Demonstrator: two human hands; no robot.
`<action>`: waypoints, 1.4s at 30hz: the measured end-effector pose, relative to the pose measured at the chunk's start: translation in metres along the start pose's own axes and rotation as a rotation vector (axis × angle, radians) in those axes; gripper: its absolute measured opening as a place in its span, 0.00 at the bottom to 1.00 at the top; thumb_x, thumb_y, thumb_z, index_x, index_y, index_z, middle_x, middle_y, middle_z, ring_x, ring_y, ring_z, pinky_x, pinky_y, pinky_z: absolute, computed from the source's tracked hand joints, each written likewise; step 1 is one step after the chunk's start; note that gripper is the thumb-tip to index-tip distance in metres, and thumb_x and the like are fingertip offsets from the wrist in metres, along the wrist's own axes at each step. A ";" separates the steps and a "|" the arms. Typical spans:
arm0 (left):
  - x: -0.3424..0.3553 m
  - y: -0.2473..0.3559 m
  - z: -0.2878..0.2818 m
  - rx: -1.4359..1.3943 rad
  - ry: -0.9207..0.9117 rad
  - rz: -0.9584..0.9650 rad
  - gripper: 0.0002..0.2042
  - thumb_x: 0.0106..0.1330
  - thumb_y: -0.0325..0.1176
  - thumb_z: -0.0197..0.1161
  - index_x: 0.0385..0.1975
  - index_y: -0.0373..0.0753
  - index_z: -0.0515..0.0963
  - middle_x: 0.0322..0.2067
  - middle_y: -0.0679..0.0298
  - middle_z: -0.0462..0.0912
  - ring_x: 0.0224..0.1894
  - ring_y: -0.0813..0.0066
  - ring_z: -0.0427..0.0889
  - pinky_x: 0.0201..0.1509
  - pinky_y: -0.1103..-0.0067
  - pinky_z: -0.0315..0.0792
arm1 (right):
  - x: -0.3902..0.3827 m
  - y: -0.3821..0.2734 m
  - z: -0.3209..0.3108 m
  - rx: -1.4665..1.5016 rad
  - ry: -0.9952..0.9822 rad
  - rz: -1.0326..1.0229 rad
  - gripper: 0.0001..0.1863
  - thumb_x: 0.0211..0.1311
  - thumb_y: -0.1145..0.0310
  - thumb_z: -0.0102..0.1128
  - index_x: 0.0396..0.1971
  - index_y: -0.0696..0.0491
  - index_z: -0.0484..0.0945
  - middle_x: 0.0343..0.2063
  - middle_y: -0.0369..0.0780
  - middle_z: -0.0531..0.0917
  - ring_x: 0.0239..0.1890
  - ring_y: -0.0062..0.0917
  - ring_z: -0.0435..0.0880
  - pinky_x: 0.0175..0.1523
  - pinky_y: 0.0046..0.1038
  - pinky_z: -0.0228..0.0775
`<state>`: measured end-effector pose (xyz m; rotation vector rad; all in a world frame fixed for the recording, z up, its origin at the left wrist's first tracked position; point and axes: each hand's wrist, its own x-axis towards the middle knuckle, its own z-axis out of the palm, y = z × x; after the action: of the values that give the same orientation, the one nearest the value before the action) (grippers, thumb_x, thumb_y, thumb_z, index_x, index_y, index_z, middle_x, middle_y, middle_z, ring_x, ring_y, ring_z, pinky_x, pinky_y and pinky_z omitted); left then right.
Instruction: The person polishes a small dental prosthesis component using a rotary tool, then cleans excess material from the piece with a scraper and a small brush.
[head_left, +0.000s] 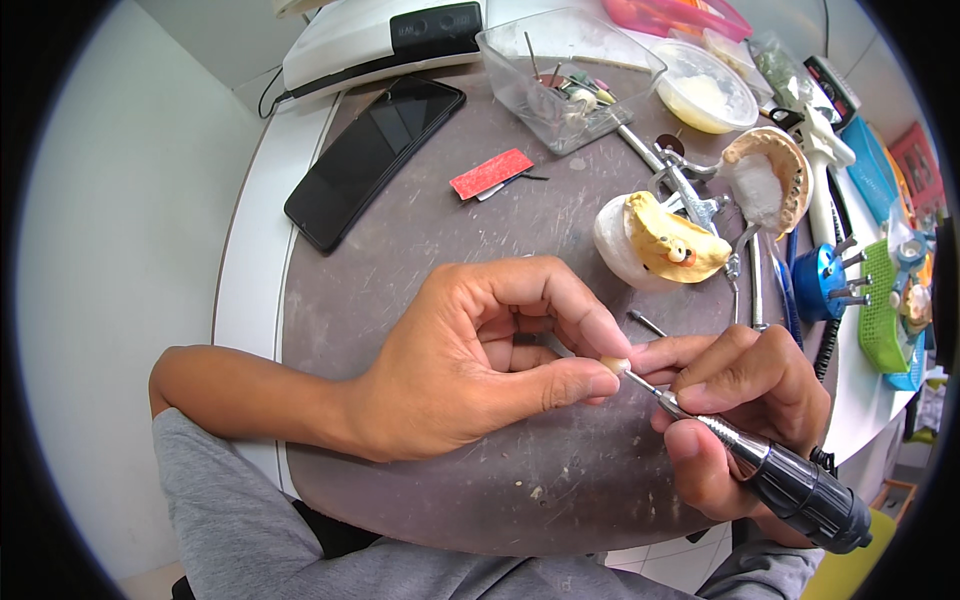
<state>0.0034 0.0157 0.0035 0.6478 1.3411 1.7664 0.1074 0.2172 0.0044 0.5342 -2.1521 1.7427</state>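
Between the thumb and index finger of my left hand (460, 370) is a small tooth-coloured dental crown (616, 365). My right hand (750, 400) grips a black and silver rotary handpiece (770, 465) like a pen, and its thin bur (638, 380) points at the crown, its tip at or very near the surface. Beyond my hands a plaster dental model on a metal articulator (690, 200) lies opened. Its yellow and white half (665, 240) is nearer, and its tan arch with teeth (775, 180) lies to the right.
A black phone (375, 160) lies at the left of the brown work mat. Near the middle is a red strip (491, 174). A clear box of burs (560, 110) and a round tub (705, 90) stand at the back. A blue bur stand (822, 283) and green basket (880, 310) are on the right.
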 end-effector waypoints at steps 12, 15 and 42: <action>-0.001 0.000 0.001 -0.003 0.005 -0.004 0.09 0.61 0.15 0.64 0.40 0.29 0.75 0.41 0.54 0.80 0.43 0.72 0.84 0.50 0.77 0.82 | 0.003 0.002 0.001 -0.073 -0.031 -0.017 0.11 0.54 0.74 0.68 0.32 0.59 0.73 0.24 0.41 0.79 0.30 0.26 0.83 0.49 0.35 0.79; -0.002 -0.002 0.000 -0.018 -0.003 0.009 0.09 0.61 0.15 0.64 0.40 0.29 0.75 0.41 0.53 0.80 0.43 0.72 0.84 0.50 0.77 0.82 | 0.004 0.002 0.000 -0.100 -0.043 -0.036 0.12 0.52 0.74 0.70 0.32 0.59 0.74 0.24 0.41 0.79 0.31 0.29 0.84 0.46 0.33 0.80; -0.002 -0.002 0.001 -0.005 -0.004 0.036 0.08 0.61 0.15 0.64 0.38 0.29 0.77 0.41 0.52 0.80 0.44 0.71 0.83 0.50 0.77 0.82 | 0.004 0.004 0.001 -0.116 -0.036 -0.056 0.11 0.49 0.75 0.70 0.31 0.59 0.76 0.23 0.41 0.81 0.30 0.29 0.84 0.45 0.34 0.80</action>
<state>0.0061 0.0153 0.0017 0.6763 1.3298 1.7950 0.1018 0.2168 0.0026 0.5933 -2.2245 1.5801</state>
